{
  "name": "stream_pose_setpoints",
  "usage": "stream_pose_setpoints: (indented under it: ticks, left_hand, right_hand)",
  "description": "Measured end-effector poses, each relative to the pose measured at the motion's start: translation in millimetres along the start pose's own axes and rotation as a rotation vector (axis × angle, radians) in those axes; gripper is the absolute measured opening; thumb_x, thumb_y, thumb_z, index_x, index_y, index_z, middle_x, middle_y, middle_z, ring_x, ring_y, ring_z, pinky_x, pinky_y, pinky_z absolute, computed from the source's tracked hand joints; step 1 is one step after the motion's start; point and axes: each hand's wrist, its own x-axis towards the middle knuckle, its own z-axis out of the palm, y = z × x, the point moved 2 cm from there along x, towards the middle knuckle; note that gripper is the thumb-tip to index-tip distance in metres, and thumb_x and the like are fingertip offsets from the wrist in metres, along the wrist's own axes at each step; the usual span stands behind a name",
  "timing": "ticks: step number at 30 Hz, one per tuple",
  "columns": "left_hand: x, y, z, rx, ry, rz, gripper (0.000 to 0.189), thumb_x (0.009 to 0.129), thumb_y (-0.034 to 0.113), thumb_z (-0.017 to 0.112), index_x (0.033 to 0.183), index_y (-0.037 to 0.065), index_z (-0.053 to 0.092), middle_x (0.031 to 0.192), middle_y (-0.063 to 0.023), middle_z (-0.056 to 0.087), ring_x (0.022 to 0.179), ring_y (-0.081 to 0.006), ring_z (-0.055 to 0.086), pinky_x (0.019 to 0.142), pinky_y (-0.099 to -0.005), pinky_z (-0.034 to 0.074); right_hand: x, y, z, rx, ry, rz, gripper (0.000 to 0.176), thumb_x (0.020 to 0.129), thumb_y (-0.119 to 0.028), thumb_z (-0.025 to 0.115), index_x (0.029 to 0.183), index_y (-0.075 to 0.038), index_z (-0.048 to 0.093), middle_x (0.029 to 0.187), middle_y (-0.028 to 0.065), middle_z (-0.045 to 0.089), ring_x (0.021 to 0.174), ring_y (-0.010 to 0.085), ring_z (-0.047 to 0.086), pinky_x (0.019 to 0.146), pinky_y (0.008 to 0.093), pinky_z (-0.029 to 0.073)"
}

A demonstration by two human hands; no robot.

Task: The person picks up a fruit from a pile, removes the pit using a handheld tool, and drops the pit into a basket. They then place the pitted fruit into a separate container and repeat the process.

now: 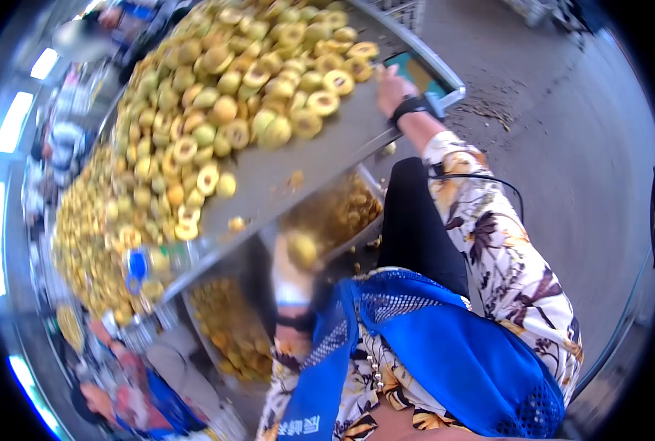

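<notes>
My left hand [291,283], in a white glove and blurred by motion, is below the table's near edge. A yellow peach [303,250] shows at its fingers, seemingly in its grip. My right hand [397,92], bare with a black wristband, is at the table's right corner with its fingers curled. What they hold, if anything, I cannot make out. Beside it lies a teal flat object [416,73]. Halved peaches [269,88] with brown hollows are heaped on the metal table [269,176], some close to my right fingertips.
Under the table edge stand a bin of brownish pieces [349,209] and a crate of yellow fruit [228,331]. A clear bottle with a blue cap [138,263] lies by the heap. A co-worker [144,382] sits at the lower left; others are further back.
</notes>
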Motion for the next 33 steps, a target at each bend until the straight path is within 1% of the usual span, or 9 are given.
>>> stream_pose_setpoints:
  ticks: [1, 3, 7, 10, 12, 15, 18, 24, 33]
  left_hand:
    - [2, 1, -5, 0.009, -0.006, 0.047, 0.035, 0.093, 0.040, 0.041, 0.103, 0.009, 0.051, 0.088, -0.0102, 0.060, 0.071, -0.0228, 0.060, 0.049, -0.0288, 0.043]
    - [5, 9, -5, -0.057, -0.005, 0.102, 0.030, 0.093, 0.035, 0.043, 0.103, 0.008, 0.052, 0.091, -0.0105, 0.059, 0.075, -0.0236, 0.059, 0.052, -0.0304, 0.044]
    - [8, 30, 0, -0.456, -0.092, 0.038, 0.022, 0.093, 0.025, 0.049, 0.104, 0.007, 0.053, 0.098, -0.0106, 0.056, 0.081, -0.0253, 0.058, 0.059, -0.0348, 0.047]
    - [18, 41, 4, -0.471, -0.065, 0.024, 0.019, 0.090, 0.019, 0.053, 0.104, 0.007, 0.053, 0.100, -0.0076, 0.055, 0.091, -0.0226, 0.056, 0.071, -0.0404, 0.050]
    - [15, 46, 11, -0.411, 0.000, 0.051, 0.019, 0.089, 0.018, 0.054, 0.104, 0.007, 0.053, 0.100, -0.0071, 0.055, 0.092, -0.0205, 0.055, 0.072, -0.0383, 0.050]
    - [15, 36, 0, -0.335, 0.031, 0.153, 0.021, 0.090, 0.022, 0.054, 0.105, 0.007, 0.053, 0.099, -0.0064, 0.056, 0.092, -0.0169, 0.055, 0.076, -0.0325, 0.048]
    - [18, 30, -6, -0.235, 0.099, 0.285, 0.028, 0.092, 0.032, 0.050, 0.108, 0.009, 0.054, 0.101, -0.0057, 0.057, 0.092, -0.0161, 0.055, 0.075, -0.0318, 0.048]
    - [16, 17, -26, -0.500, 0.144, 0.053, 0.044, 0.092, 0.048, 0.041, 0.111, 0.010, 0.055, 0.105, -0.0032, 0.058, 0.094, -0.0189, 0.055, 0.079, -0.0342, 0.047]
    - [12, 20, -38, -0.307, 0.292, 0.363, 0.030, 0.094, 0.028, 0.046, 0.114, 0.006, 0.051, 0.100, -0.0083, 0.059, 0.085, -0.0178, 0.059, 0.071, -0.0316, 0.051]
  right_hand:
    - [-9, -2, -14, -0.263, 0.157, -0.248, 0.034, 0.080, -0.013, 0.051, 0.107, 0.006, 0.044, 0.088, 0.0210, 0.063, 0.076, 0.0339, 0.064, 0.068, 0.0428, 0.052]
    - [-9, -5, -41, 0.127, -0.040, -0.096, 0.038, 0.086, -0.015, 0.044, 0.119, 0.003, 0.045, 0.102, 0.0246, 0.059, 0.084, 0.0358, 0.063, 0.071, 0.0430, 0.052]
    - [-75, -54, -75, 0.387, 0.056, -0.486, 0.025, 0.079, -0.016, 0.057, 0.099, -0.003, 0.051, 0.073, 0.0213, 0.060, 0.070, 0.0324, 0.063, 0.060, 0.0413, 0.048]
    - [-141, -101, -79, 0.830, -0.398, -0.396, 0.042, 0.078, -0.022, 0.067, 0.112, -0.002, 0.052, 0.077, 0.0111, 0.065, 0.067, 0.0188, 0.062, 0.062, 0.0320, 0.049]
    - [-186, -127, -100, 0.887, -0.519, -0.345, 0.049, 0.078, -0.028, 0.070, 0.114, -0.002, 0.051, 0.079, 0.0068, 0.065, 0.068, 0.0138, 0.061, 0.063, 0.0298, 0.049]
    - [-223, -143, -90, 0.878, -0.543, -0.452, 0.051, 0.078, -0.033, 0.070, 0.112, 0.000, 0.052, 0.081, 0.0141, 0.064, 0.073, 0.0204, 0.063, 0.067, 0.0313, 0.049]
    - [-242, -153, -87, 0.979, -0.552, -0.319, 0.050, 0.076, -0.034, 0.066, 0.109, 0.002, 0.053, 0.087, 0.0238, 0.063, 0.084, 0.0380, 0.061, 0.073, 0.0395, 0.048]
    - [-266, -165, -80, 0.747, -0.537, -0.376, 0.031, 0.081, -0.024, 0.061, 0.099, -0.001, 0.051, 0.078, 0.0227, 0.061, 0.075, 0.0397, 0.060, 0.065, 0.0425, 0.048]
    - [-298, -158, -78, 0.607, -0.411, -0.690, 0.016, 0.082, -0.010, 0.052, 0.090, -0.002, 0.039, 0.071, 0.0224, 0.056, 0.067, 0.0407, 0.056, 0.058, 0.0481, 0.044]
